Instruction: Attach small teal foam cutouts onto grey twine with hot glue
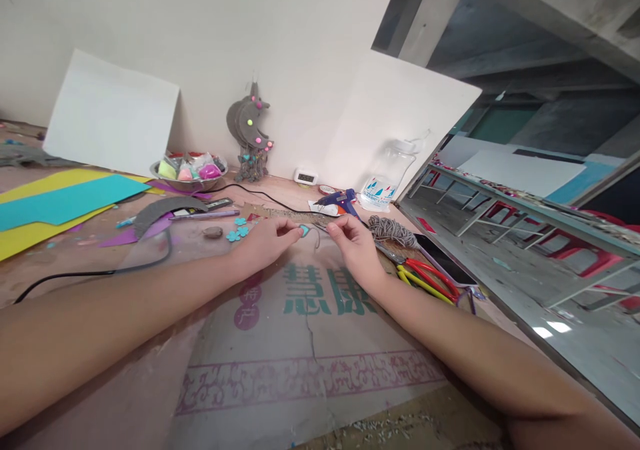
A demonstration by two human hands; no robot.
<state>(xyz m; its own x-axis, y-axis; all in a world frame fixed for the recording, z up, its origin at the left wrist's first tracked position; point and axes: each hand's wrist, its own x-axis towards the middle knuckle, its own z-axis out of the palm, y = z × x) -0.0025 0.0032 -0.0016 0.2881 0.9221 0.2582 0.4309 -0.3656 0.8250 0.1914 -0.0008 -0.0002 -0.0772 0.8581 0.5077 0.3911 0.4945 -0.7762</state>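
Right now, a small blue piece (304,231) is pinched by the left hand (267,243), over the far part of a see-through printed sheet (215,343) on the table (100,410). The thumb and finger of the right hand (359,247) are held close together, near a thin grey string (318,239) that hangs by the blue piece; whether the string is gripped cannot be told.

The work seems to be only partly done. Blue flowers (239,231) look neatly cut out and are laid together near the left hand. A grey moon (236,122), stood up by the wall (310,70), is already dotted with bright little balls (250,123). Some of it seems to be left: the blue piece cannot be seen fixed to anything bigger, and a curved grey piece (160,213) is laid loose on the left. A bundle of grey yarn (391,231), the scissors (433,275) and a glue gun (337,199) are set down near the right hand, held by nobody.
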